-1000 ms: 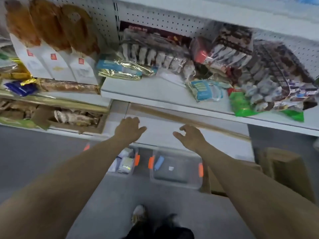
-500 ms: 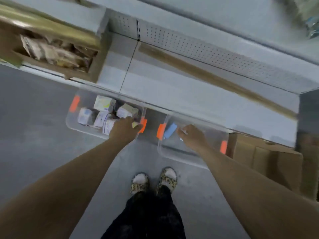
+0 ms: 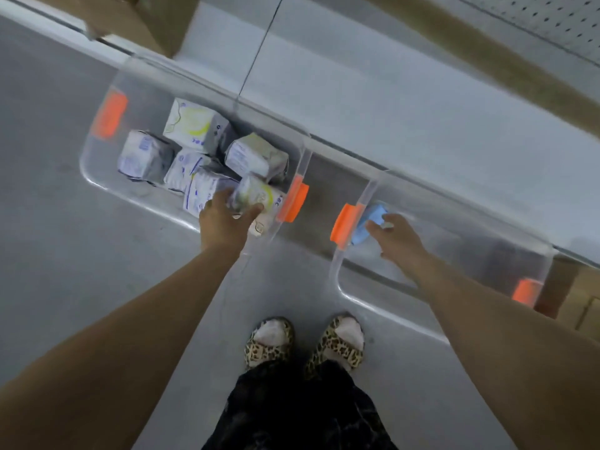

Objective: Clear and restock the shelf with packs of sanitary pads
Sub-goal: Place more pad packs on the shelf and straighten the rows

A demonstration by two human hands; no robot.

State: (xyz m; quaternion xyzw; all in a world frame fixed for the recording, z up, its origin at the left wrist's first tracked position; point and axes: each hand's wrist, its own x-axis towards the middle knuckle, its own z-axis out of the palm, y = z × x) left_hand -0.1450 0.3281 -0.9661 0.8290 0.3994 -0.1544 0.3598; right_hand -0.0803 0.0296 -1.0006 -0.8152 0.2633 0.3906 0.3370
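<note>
While the person stands bent over two clear bins on the grey floor, the head view looks straight down along both bare arms.

The left hand is down inside the left bin, at its right end beside an orange latch. Its fingers and thumb are curled round a yellow-green pack of sanitary pads, clamped on it from either side. The pack is tilted and sits over another pack beneath it. The other packs, white with blue or yellow print, lie jumbled and touching one another across the middle of the same bin, some flat and some leaning.

The right hand reaches into the right bin, at its left end just beside a second orange latch. Its fingertips touch a blue pack that leans against the bin's left wall. Blur hides whether the fingers are closed on it or only laid against it, so I cannot tell.

The two bins stand side by side, apart, with their far edges at the front lip of the pale bottom shelf. A cardboard box sits at the upper left. Leopard-print slippers stand on the floor near the gap between the bins.
</note>
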